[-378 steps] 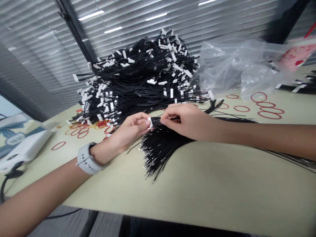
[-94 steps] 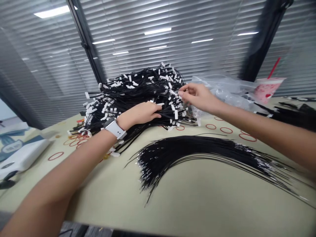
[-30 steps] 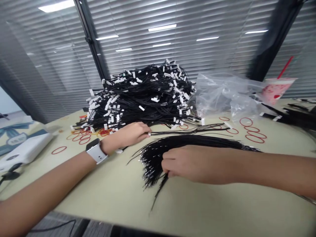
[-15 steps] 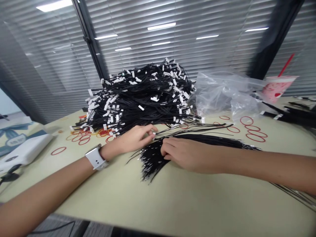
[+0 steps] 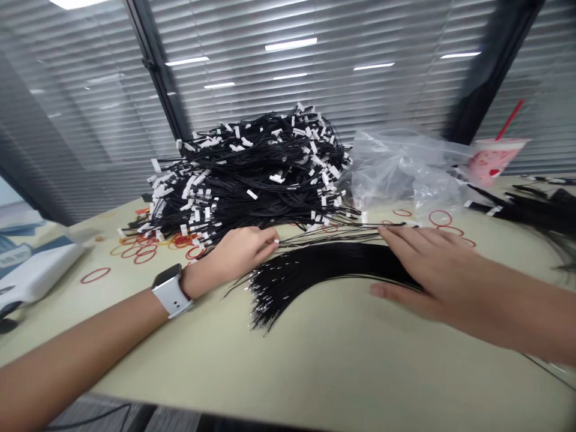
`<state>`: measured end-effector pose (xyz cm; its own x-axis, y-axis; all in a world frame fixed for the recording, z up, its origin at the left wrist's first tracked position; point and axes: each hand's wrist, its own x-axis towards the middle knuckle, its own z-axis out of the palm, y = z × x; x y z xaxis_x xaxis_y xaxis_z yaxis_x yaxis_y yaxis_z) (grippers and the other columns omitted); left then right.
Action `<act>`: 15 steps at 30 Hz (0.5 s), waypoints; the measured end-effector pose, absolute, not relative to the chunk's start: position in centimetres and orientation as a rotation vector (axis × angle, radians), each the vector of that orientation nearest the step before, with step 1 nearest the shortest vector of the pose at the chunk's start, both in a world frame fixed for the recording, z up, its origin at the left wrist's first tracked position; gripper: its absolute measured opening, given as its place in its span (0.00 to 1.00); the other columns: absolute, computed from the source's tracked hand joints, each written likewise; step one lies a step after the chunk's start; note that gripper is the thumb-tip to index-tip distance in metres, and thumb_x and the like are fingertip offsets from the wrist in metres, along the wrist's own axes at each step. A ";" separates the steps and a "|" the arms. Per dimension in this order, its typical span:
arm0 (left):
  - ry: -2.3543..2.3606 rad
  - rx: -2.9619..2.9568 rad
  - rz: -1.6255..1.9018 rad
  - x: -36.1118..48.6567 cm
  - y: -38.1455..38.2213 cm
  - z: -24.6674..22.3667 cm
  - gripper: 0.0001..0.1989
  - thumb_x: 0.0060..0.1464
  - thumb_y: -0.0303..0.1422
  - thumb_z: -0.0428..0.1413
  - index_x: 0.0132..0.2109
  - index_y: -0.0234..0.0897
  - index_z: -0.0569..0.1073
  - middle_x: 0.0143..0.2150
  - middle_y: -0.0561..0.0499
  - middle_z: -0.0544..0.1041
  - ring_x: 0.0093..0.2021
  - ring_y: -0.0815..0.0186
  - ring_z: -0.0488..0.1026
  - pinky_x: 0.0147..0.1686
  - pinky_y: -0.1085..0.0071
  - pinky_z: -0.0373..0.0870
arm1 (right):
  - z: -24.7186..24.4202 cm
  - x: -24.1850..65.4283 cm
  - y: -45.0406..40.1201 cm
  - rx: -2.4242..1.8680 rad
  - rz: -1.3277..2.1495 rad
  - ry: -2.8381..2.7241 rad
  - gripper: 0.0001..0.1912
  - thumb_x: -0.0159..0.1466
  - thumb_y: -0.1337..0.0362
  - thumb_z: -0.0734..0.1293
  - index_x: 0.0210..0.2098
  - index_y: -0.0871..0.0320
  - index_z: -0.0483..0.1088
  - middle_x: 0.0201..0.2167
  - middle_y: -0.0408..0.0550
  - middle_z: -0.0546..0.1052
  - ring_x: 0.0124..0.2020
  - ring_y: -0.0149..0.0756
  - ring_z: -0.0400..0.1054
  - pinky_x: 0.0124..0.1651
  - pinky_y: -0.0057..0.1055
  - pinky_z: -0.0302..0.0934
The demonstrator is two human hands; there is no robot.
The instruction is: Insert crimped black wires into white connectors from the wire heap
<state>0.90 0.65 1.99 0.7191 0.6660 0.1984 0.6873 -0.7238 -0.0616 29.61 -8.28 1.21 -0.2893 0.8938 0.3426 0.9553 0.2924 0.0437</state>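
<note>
A fanned bundle of black wires (image 5: 333, 262) with shiny tips lies on the pale table (image 5: 315, 372). Over its right part rests my right hand (image 5: 427, 267), fingers stretched out and thumb apart. My left hand (image 5: 247, 252), with a watch (image 5: 171, 290) on the wrist, is closed in a pinch on a few thin wires (image 5: 333, 235) that run to the right behind the bundle; a small white connector shows at its fingertips. Behind both hands rises a large heap of black cables (image 5: 265, 174) with white connectors.
Red rubber bands (image 5: 95, 275) are scattered left and right. Clear plastic bags (image 5: 391, 174) lie right of the heap, beside a pink cup (image 5: 492, 162) with a red straw. More black cables (image 5: 540, 207) are at the far right, a white device (image 5: 40, 276) at the left.
My right hand has moved right along the bundle and gone from closed fingers to spread ones. My left hand stays pinched in nearly the same place. The view has shifted slightly.
</note>
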 end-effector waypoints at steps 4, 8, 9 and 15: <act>-1.106 -2.622 -0.225 1.3 1.4 1.9 0.16 0.60 0.36 0.38 0.39 0.34 0.68 0.30 0.48 0.73 0.29 0.67 0.68 0.27 0.71 0.57 | -2.5 31.4 -8.1 -1.914 -0.096 -2.343 0.41 0.57 0.40 0.49 0.53 0.68 0.61 0.52 0.63 0.64 0.54 0.56 0.56 0.53 0.51 0.52; -1.083 -2.506 -0.192 1.6 2.4 2.2 0.17 0.60 0.36 0.37 0.37 0.33 0.68 0.28 0.47 0.72 0.26 0.67 0.67 0.24 0.71 0.54 | -2.7 32.3 -7.3 -1.823 0.056 -2.293 0.35 0.59 0.42 0.51 0.56 0.62 0.56 0.54 0.56 0.61 0.55 0.47 0.54 0.55 0.45 0.53; -1.080 -2.485 -0.188 1.7 2.7 2.2 0.17 0.59 0.36 0.38 0.37 0.33 0.68 0.28 0.46 0.72 0.26 0.67 0.67 0.24 0.71 0.53 | -2.5 32.4 -7.1 -1.792 0.073 -2.282 0.34 0.59 0.43 0.52 0.55 0.61 0.56 0.54 0.55 0.61 0.55 0.46 0.55 0.55 0.44 0.53; -1.170 -2.499 -0.123 2.9 4.1 1.3 0.17 0.59 0.35 0.38 0.38 0.33 0.69 0.29 0.45 0.73 0.29 0.64 0.69 0.25 0.70 0.58 | -2.0 32.4 -5.5 -1.526 0.202 -2.368 0.27 0.60 0.47 0.54 0.52 0.58 0.59 0.51 0.51 0.64 0.53 0.41 0.57 0.56 0.40 0.53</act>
